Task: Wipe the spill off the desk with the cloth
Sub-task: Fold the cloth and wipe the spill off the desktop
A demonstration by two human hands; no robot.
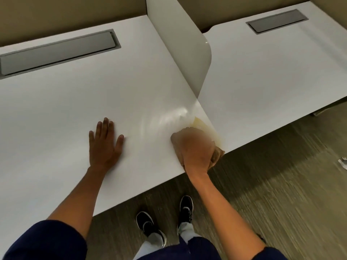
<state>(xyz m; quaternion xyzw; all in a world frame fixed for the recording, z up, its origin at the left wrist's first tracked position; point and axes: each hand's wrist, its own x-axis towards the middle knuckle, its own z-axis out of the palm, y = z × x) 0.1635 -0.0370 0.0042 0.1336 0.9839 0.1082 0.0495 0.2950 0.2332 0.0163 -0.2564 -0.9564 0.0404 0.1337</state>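
My right hand (193, 147) is closed on a tan cloth (217, 153) and presses it onto the white desk (65, 113) at its front right corner. The hand is blurred with motion. Only a small edge of the cloth shows past my fingers. A yellowish wet smear (201, 121) lies just beyond the hand, next to the foot of the white divider panel (180, 44). Pale streaks (172, 117) run across the desk left of the smear. My left hand (105, 141) rests flat on the desk, palm down, fingers spread, holding nothing.
A grey cable hatch (58, 53) is set into the desk's far side. The divider separates this desk from a second white desk (272, 72) on the right with its own hatch (277, 21). My black shoes (165, 216) stand on carpet below. A scrap (343, 163) lies on the floor at right.
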